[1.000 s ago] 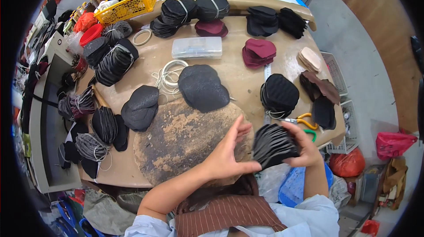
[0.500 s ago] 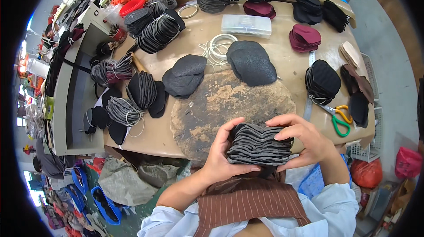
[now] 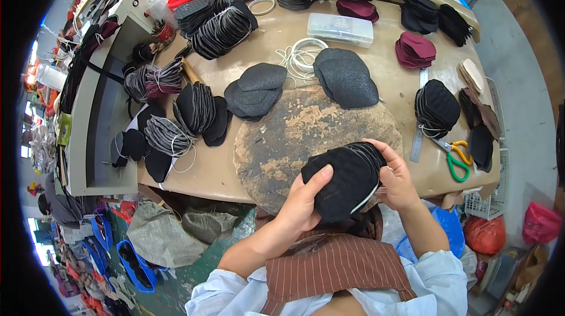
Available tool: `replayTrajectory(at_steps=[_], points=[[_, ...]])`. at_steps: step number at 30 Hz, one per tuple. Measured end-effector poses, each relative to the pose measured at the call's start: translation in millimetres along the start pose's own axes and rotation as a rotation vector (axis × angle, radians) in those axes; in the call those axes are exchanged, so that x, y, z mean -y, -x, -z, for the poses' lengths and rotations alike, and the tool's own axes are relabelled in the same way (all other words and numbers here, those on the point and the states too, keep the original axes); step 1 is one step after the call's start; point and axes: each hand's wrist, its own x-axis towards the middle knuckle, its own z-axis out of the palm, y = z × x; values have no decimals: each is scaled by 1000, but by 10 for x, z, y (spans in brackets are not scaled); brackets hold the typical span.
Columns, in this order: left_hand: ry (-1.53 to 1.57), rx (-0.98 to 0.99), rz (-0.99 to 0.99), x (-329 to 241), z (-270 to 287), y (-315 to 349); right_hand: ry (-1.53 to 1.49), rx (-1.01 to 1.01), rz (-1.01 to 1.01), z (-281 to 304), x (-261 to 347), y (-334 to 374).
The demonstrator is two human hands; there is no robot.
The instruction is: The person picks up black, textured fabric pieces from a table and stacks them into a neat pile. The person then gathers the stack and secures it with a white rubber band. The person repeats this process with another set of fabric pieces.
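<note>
A stack of black rounded fabric pieces (image 3: 344,180) is tilted above the front of the round wooden block, its flat face toward me. My left hand (image 3: 303,198) is closed on its left side, thumb pressed on the face. At the stack's right edge, my right hand (image 3: 397,180) is closed with its fingers along the layered rim. A thin white strip, perhaps cord, runs along the lower right edge by that hand; its far end is hidden. Behind the stack, the worn wooden block (image 3: 276,151) carries the edges of two loose dark grey piles, a left pile (image 3: 256,92) and a right pile (image 3: 347,80).
Green-and-orange-handled scissors (image 3: 458,160) lie at the right beside a tied black stack (image 3: 436,108) and a metal ruler (image 3: 416,145). White cord (image 3: 300,57) lies coiled behind the block, near a clear plastic box (image 3: 340,28). Tied grey bundles (image 3: 168,136) crowd the left.
The stack has been turned from showing its layered side to showing its flat black face. My left thumb now lies on that face, and my right hand has shifted along the edge.
</note>
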Motion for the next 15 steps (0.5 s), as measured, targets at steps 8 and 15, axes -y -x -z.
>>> replayTrajectory(at_steps=[8, 15], points=[[80, -109, -262, -315, 147, -179, 663, -350, 151, 774, 510, 599], [-90, -56, -118, -178, 112, -220, 1456, -452, 280, 883, 779, 538]])
